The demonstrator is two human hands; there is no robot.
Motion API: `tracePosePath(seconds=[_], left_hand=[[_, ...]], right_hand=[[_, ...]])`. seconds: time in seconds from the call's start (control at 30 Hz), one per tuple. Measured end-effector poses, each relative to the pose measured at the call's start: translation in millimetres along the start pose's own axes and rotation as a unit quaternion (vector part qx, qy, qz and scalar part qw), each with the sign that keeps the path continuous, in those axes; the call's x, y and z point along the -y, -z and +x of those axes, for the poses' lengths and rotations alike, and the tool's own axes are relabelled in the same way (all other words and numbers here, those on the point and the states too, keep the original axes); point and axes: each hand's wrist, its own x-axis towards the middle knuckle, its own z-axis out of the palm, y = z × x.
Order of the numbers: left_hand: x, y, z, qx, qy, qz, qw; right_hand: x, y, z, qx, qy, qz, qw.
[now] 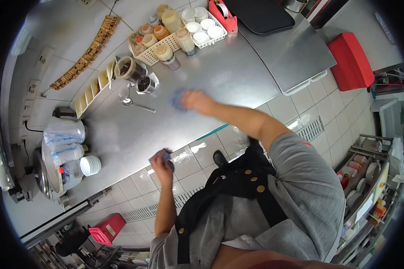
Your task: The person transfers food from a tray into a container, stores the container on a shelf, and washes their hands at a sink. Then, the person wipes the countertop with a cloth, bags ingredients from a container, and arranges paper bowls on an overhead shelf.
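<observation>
My right hand (199, 101) is closed on a blue cloth (178, 99), pressed to the steel worktop (220, 85). Motion blurs both the hand and the cloth. At the front edge of the worktop, my left hand (160, 163) grips a dark grey-blue cloth (168, 157), mostly covered by the fingers. Left of the blue cloth lie two metal spoons, one of them a long-handled spoon (138, 105). Behind them stand a small container of dark contents (144, 84) and a larger clear tub (129, 68).
Along the wall are a basket of sauce bottles (150, 54), a basket of white dishes (211, 41) and a slanted rack (94, 89). White stacked bowls (90, 165) and bagged goods (63, 136) stand at the left end. A red bin (351, 62) is right of the counter.
</observation>
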Motion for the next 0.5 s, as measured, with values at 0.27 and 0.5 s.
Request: tracePosePath(seconds=[0.27,0.5], left_hand=[[-95,-62,12,-0.107,0.114,-0.035,0.987],[-132,-89,38,-0.097,0.125,0.035,0.987]], right_hand=[[-235,63,-135,-0.195,-0.270,-0.070,0.940],[-394,202,-569,-0.249,-0.665,-0.204,0.674]])
